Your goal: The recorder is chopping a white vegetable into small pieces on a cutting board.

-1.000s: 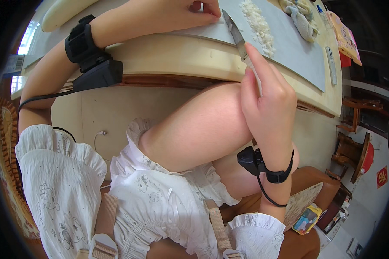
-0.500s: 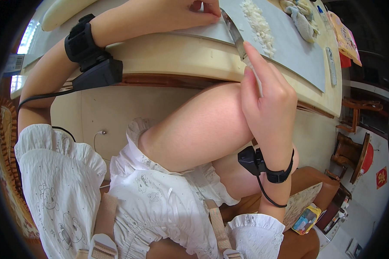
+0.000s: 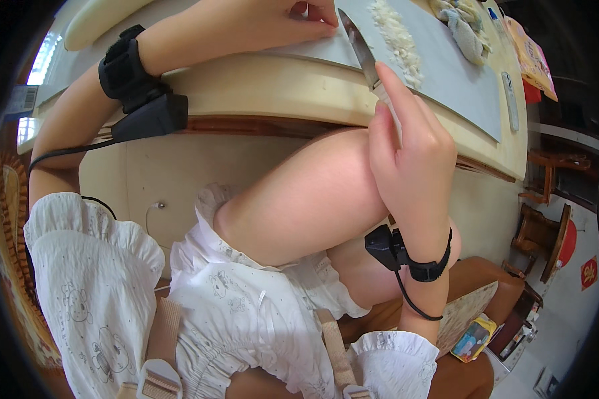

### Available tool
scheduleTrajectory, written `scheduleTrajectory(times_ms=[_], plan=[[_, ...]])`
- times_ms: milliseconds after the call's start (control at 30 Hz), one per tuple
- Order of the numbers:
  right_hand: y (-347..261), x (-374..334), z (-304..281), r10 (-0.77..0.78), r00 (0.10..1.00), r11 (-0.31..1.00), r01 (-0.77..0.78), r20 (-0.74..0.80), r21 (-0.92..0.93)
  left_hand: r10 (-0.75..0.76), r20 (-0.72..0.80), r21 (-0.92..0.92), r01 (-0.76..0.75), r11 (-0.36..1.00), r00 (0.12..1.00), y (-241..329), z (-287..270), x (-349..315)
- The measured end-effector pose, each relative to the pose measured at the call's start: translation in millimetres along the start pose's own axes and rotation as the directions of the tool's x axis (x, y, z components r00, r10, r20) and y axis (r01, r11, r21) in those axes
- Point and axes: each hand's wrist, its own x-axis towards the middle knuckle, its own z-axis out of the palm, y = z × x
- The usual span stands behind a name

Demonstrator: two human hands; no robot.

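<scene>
My right hand (image 3: 416, 146) is wrapped round the pale handle of a knife (image 3: 359, 50), its index finger stretched along the top near the blade. The blade slants up and left over a grey board (image 3: 456, 100), its tip close beside my left fingertips. My left hand (image 3: 309, 23) is at the upper edge with its fingers curled and pressed together on the board; what they hold, if anything, is hidden. Right of the blade, chopped white pieces (image 3: 398, 43) lie in a long strip on the board.
A long pale, smooth object (image 3: 100, 23) lies at the upper left. Crumpled cloth (image 3: 466, 33) rests on the board's far right. Beyond it are a narrow grey tool (image 3: 510, 100) and a pink-orange package (image 3: 531, 56). My raised leg (image 3: 299, 199) is against the table edge (image 3: 266, 93).
The knife has shifted slightly up and left, and more of its blade's flat side shows. My left hand is almost unmoved.
</scene>
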Motion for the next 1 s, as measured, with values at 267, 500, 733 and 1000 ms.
scheduleTrajectory(times_ms=[267, 500, 733, 1000], plan=[[-1.5, 0.8, -1.9, -0.021, 0.999, 1.000, 0.021, 0.035, 0.021, 0.060, -0.016, 0.009, -0.060, 0.998, 0.998, -12.9, 3.0, -3.0], [-2.7, 0.9, -2.2, -0.023, 1.000, 1.000, 0.023, 0.020, 0.018, 0.099, -0.011, 0.004, -0.099, 0.995, 0.995, -13.4, 3.6, -1.4], [-8.2, 2.2, -2.3, 0.000, 0.999, 0.999, 0.001, 0.039, -0.047, 0.101, -0.013, 0.000, -0.101, 0.995, 0.995, -10.5, 2.5, -0.4], [-4.6, 2.6, 0.7, -0.002, 1.000, 0.999, 0.004, 0.027, -0.054, 0.020, 0.006, 0.027, -0.021, 0.999, 1.000, 2.8, -2.7, -4.0]])
